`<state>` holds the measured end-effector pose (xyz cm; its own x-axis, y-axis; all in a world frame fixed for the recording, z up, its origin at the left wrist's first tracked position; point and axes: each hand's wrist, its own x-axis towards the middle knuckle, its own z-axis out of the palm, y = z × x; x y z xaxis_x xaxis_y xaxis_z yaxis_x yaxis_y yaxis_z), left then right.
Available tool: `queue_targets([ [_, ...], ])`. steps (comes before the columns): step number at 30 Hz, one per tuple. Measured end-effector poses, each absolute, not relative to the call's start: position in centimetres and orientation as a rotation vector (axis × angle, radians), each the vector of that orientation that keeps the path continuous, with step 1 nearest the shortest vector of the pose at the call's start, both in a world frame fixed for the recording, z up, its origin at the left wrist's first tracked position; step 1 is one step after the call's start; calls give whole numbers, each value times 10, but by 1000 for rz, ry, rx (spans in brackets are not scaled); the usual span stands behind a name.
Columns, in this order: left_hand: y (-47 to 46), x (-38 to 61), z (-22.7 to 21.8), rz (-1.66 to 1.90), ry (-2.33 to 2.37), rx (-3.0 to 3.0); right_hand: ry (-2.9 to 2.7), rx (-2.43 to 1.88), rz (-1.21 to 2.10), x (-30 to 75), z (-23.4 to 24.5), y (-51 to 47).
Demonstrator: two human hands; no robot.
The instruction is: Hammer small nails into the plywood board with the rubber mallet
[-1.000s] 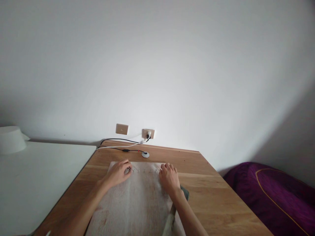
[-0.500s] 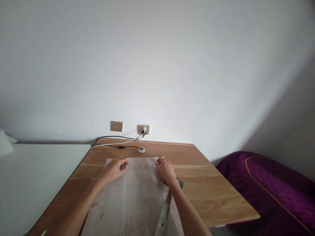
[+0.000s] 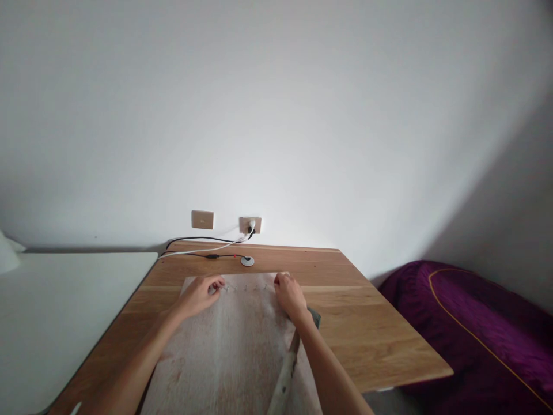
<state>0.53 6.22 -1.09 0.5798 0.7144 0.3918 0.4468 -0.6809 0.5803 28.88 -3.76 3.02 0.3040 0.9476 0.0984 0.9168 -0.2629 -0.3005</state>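
A pale wooden board (image 3: 224, 351) lies on the table, with a row of several thin nails (image 3: 246, 287) standing up near its far edge. At the left end of that row, my left hand (image 3: 199, 295) has its fingers curled in a pinch; what they hold is too small to make out. My right hand (image 3: 291, 294) rests by the row's right end, fingertips pressed together and anything between them hidden. A hammer (image 3: 283, 377) lies along the board's right side. Its dark head shows partly from behind my right wrist.
The wooden table (image 3: 367, 323) meets a white wall. Cables (image 3: 203, 251) run along its back to a wall socket (image 3: 250, 225) and a round grommet (image 3: 247, 261). A white table (image 3: 78, 311) adjoins on the left. Purple fabric with a yellow line (image 3: 484, 328) is at the right.
My right fingers have drawn in slightly over the right end of the nail row. My left hand stays nearly in place, and the view has shifted a little.
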Motion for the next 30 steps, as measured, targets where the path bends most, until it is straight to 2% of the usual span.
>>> queue_targets([
  [15,73,1,-17,827,847,2201,-1695,-2287,132,289,29,-40],
  [30,67,6,-13,848,949,2322,-1701,-2282,168,290,27,-38],
])
